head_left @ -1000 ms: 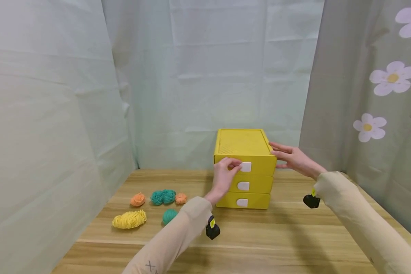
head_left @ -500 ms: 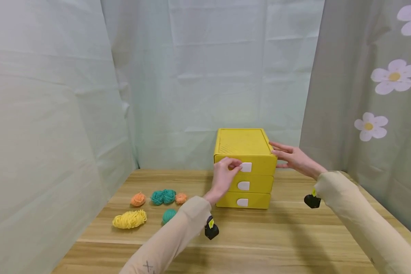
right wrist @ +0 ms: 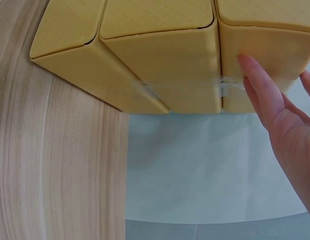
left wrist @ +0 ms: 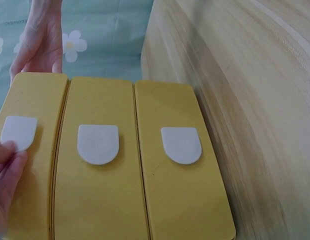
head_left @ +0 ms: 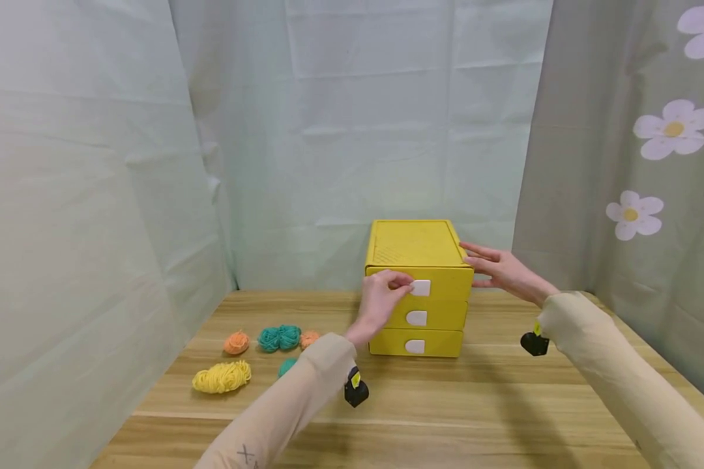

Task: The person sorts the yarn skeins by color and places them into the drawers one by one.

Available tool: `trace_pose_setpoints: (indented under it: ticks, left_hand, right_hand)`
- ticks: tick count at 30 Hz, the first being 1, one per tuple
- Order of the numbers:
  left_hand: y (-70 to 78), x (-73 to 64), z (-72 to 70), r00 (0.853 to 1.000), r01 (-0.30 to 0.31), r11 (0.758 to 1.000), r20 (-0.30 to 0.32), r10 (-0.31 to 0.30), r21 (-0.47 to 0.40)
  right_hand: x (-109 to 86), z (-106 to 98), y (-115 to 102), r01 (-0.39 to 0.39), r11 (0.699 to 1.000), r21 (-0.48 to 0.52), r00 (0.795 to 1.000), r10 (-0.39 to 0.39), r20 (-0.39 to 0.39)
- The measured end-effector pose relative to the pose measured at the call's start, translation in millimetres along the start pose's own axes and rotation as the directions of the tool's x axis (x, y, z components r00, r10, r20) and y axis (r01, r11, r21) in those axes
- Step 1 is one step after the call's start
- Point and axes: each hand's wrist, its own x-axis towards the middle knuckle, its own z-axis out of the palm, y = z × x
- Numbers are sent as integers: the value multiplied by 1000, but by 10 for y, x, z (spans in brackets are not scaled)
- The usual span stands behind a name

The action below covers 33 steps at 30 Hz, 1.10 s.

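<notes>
A yellow three-drawer storage box stands towards the back of the wooden table, right of the head view's middle. My left hand pinches the white pull tab of the top drawer between thumb and fingers. That drawer's front stands slightly proud of the frame. The middle drawer and bottom drawer look closed. My right hand rests with extended fingers against the box's upper right side; in the right wrist view its fingers touch the side wall.
Left on the table lie a yellow yarn skein, an orange yarn ball, a teal yarn bundle, a smaller orange ball and a teal ball partly behind the left sleeve. Pale curtains hang behind.
My left hand has shifted slightly towards me and left, and the top drawer's front has come out a little with it. The right hand stays against the box's side.
</notes>
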Motion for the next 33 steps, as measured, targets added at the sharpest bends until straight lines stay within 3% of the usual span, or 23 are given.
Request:
trace_pose_setpoints:
  ticks: [19,33]
  left_hand:
    - [-5,48,-84,995,44,994,90,-35,-104]
    - [9,16,-111,993,57,994,111,-46,-92]
  right_hand:
    - [5,-18,23,6,1000,28,1000,-7,19]
    - [7,-24,28,13,1000,-17,1000,-13,15]
